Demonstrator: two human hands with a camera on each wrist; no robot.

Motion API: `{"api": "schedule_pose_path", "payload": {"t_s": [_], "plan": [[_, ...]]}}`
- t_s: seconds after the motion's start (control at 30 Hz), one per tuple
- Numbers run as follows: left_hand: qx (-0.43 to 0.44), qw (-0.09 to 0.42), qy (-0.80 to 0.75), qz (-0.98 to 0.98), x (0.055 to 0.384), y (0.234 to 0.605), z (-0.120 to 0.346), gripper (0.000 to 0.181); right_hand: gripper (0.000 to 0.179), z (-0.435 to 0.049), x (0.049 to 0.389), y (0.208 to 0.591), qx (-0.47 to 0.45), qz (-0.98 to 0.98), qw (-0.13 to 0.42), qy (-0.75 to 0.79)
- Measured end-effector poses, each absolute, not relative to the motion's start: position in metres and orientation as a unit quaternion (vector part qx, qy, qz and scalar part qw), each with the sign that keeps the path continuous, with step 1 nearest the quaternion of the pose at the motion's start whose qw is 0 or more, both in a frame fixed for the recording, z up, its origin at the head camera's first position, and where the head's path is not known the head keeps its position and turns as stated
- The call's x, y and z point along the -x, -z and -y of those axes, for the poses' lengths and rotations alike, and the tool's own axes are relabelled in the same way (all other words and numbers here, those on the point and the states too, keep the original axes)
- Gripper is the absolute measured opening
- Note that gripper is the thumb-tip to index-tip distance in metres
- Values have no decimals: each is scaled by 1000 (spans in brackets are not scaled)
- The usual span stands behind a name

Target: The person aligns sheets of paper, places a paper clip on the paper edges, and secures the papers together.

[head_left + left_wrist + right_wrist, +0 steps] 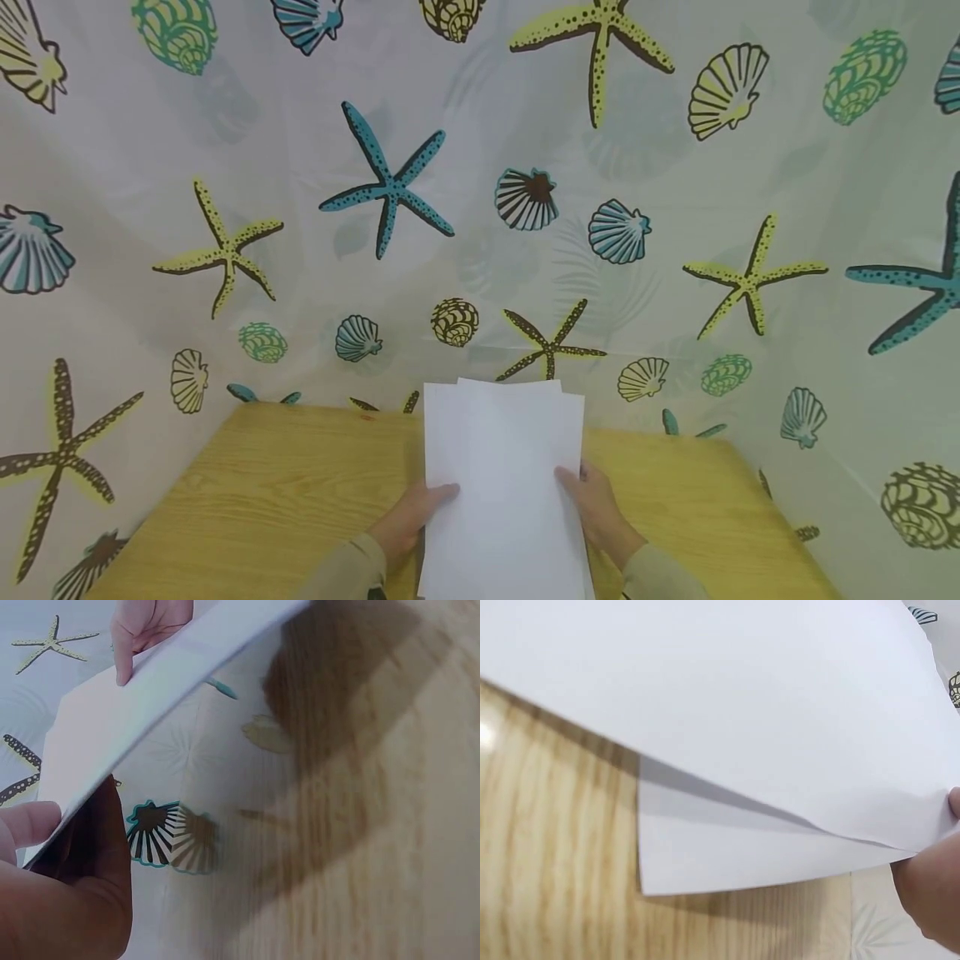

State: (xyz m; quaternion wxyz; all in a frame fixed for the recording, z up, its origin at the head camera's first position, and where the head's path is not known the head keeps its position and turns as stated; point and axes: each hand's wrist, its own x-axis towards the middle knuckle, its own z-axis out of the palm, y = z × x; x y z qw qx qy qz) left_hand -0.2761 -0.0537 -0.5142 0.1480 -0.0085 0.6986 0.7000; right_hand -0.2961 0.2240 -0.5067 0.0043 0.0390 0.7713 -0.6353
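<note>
A stack of white paper sheets (502, 500) stands raised between my two hands in the head view, its sheets not evenly aligned at the top. My left hand (411, 515) grips the left edge, thumb on the front face and fingers behind. On the opposite edge my right hand (597, 506) holds the stack the same way. The left wrist view shows the paper (112, 705) tilted above the table, pinched by the left hand (67, 900). In the right wrist view, a lower sheet (705, 847) splays apart from those above, and the right hand (934, 889) grips where they meet.
A wooden table (300, 483) lies beneath the paper. Behind it and at both sides hangs a pale curtain (480, 267) printed with starfish and shells. The paper casts a shadow on the tabletop (390, 825) in the left wrist view.
</note>
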Motion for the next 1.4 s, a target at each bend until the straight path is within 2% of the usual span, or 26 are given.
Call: {"api": "schedule_pose_path", "payload": {"t_s": [0.4,0.77,1.1,1.4], "plan": [[1,115,-694,-710,282,520,54,70,60,-224,293,505,-23,-773,3,634],[24,120,-691,-712,286,518,51,70,61,-224,294,503,-33,-775,-9,631],[18,104,-699,-707,287,511,49,64,64,-229,300,506,-35,-788,-33,614],[2,85,-702,-707,290,505,47,58,52,-227,302,503,-44,-769,-55,635]]}}
